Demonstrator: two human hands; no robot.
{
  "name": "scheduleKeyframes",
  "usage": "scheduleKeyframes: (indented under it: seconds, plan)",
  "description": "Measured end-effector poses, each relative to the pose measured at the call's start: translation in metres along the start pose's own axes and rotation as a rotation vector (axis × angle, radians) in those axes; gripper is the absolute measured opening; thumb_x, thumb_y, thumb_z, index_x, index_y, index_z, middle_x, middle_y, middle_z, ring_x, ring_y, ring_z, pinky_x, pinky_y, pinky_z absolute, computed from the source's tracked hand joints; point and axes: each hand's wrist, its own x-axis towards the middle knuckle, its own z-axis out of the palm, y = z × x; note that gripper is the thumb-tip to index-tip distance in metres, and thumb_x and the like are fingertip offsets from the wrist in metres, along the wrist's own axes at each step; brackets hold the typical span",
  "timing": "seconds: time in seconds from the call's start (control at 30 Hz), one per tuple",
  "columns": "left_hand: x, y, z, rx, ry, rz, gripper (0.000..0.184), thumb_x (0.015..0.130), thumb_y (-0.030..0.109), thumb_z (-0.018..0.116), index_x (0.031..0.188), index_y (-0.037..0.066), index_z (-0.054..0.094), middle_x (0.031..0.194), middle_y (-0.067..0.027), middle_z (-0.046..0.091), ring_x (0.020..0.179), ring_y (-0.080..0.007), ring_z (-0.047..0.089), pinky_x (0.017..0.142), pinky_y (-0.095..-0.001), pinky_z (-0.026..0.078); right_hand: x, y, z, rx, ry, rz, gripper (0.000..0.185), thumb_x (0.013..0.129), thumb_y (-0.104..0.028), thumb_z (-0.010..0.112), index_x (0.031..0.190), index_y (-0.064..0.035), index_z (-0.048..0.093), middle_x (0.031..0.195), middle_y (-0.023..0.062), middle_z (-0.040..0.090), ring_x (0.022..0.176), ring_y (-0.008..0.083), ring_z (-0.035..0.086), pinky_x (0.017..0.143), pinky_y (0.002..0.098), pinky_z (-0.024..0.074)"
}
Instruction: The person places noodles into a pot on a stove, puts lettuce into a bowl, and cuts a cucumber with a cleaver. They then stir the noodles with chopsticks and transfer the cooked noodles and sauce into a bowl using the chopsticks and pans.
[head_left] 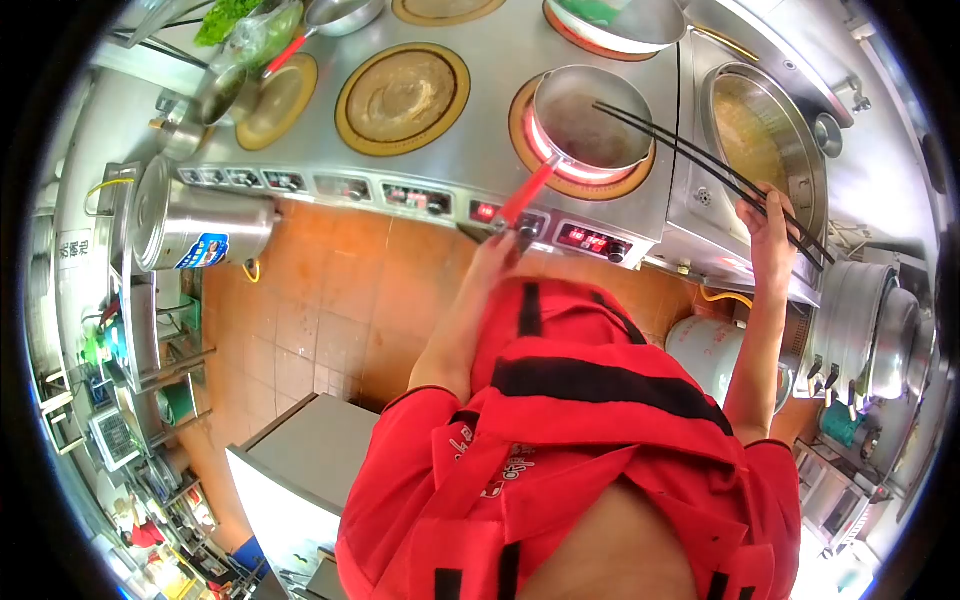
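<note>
My right hand (768,228) is closed around a pair of long black chopsticks (690,150). Their tips reach into a saucepan (592,112) of cloudy liquid on a glowing burner. The pan's red handle (527,192) points toward me. My left hand (497,255), smeared by motion, is at the handle's end, close to a control knob (526,238). Whether its fingers grip the handle or touch the knob cannot be made out.
Round hobs (402,98) line the steel cooktop. Right of it, a deep basin (765,90) holds yellowish liquid. A white pan (640,22) sits behind the saucepan. Metal pots (850,310) are stacked at right, and a large steel drum (205,215) stands at left.
</note>
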Motion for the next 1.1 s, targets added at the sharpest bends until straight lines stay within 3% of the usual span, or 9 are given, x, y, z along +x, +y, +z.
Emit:
scheduleKeyframes:
  seconds: [0.13,0.23,0.27,0.53,0.63,0.73,0.83,1.03,1.1]
  plan:
    - [0.034,-0.014,-0.019,0.009,-0.003,-0.004,0.032,0.086,0.041,0.065,0.095,0.01,0.06,0.071,-0.0003,0.059,0.06,-0.0127,0.057,0.049,-0.027,0.047,-0.013,0.005,0.002,-0.007,0.017,0.036,0.031,0.094,-0.023,0.055,0.11,0.0028,0.056,0.098,0.0131,0.061,0.08,0.0185,0.064,0.079,0.0325,0.0553]
    - [0.057,-0.026,-0.03,0.259,0.085,0.002,0.036,0.085,0.043,0.065,0.096,0.009,0.06,0.069,-0.0011,0.058,0.055,-0.0136,0.055,0.046,-0.0282,0.044,-0.022,-0.001,0.01,-0.113,0.051,0.008,0.029,0.094,-0.022,0.055,0.106,0.0044,0.058,0.096,0.0142,0.062,0.081,0.0196,0.064,0.074,0.0312,0.0558]
    - [0.11,-0.07,-0.063,0.39,0.17,0.088,0.037,0.086,0.044,0.064,0.093,0.008,0.061,0.068,-0.0019,0.058,0.053,-0.0134,0.055,0.044,-0.0294,0.041,-0.022,-0.004,0.013,-0.188,0.004,-0.009,0.028,0.094,-0.02,0.054,0.106,0.0047,0.058,0.095,0.0143,0.062,0.08,0.0193,0.064,0.073,0.0303,0.0554]
    - [0.05,-0.028,-0.041,0.181,0.025,-0.112,0.031,0.089,0.037,0.061,0.093,0.006,0.06,0.071,-0.0037,0.061,0.052,-0.0139,0.055,0.043,-0.0282,0.041,-0.021,-0.015,0.043,-0.396,-0.141,-0.078,0.022,0.095,-0.012,0.049,0.106,0.0053,0.059,0.096,0.0134,0.063,0.079,0.0186,0.066,0.073,0.026,0.0539]
    - [0.02,-0.032,-0.058,0.228,-0.092,-0.054,0.03,0.09,0.034,0.061,0.091,0.005,0.06,0.073,-0.0044,0.061,0.055,-0.0139,0.056,0.046,-0.0282,0.043,-0.017,-0.018,0.038,-0.386,-0.1,-0.131,0.023,0.094,-0.015,0.054,0.106,0.0037,0.061,0.095,0.0123,0.064,0.077,0.0176,0.066,0.07,0.0256,0.0535]
    - [0.086,-0.139,-0.156,0.786,0.009,0.087,0.037,0.088,0.037,0.058,0.09,0.0,0.064,0.072,-0.0059,0.06,0.055,-0.013,0.054,0.045,-0.0299,0.042,-0.006,0.014,0.033,-0.36,-0.145,-0.079,0.023,0.094,-0.016,0.054,0.104,0.0032,0.062,0.093,0.0119,0.063,0.077,0.0175,0.065,0.071,0.0253,0.0542]
    - [-0.026,-0.078,-0.104,0.472,0.036,-0.037,0.033,0.089,0.033,0.055,0.084,0.002,0.062,0.071,-0.0076,0.06,0.052,-0.0136,0.053,0.043,-0.0299,0.04,-0.007,0.009,0.031,-0.288,-0.129,-0.086,0.024,0.095,-0.016,0.053,0.106,0.0037,0.061,0.096,0.0117,0.062,0.078,0.0171,0.065,0.073,0.0256,0.0544]
    - [-0.084,-0.067,-0.124,0.328,0.121,-0.267,0.024,0.088,0.025,0.057,0.085,0.002,0.057,0.07,-0.0076,0.059,0.052,-0.0145,0.054,0.045,-0.0268,0.041,-0.006,0.015,0.035,-0.272,-0.176,-0.03,0.023,0.094,-0.015,0.054,0.106,0.0033,0.062,0.094,0.0112,0.063,0.079,0.0166,0.065,0.072,0.0252,0.0541]
    - [-0.077,-0.069,-0.123,0.331,0.117,-0.23,0.024,0.087,0.025,0.058,0.088,0.001,0.056,0.07,-0.0067,0.059,0.052,-0.0141,0.053,0.045,-0.0261,0.042,-0.001,0.015,0.032,-0.266,-0.154,-0.016,0.023,0.093,-0.014,0.054,0.107,0.0032,0.062,0.094,0.0114,0.064,0.079,0.0171,0.066,0.073,0.0247,0.0536]
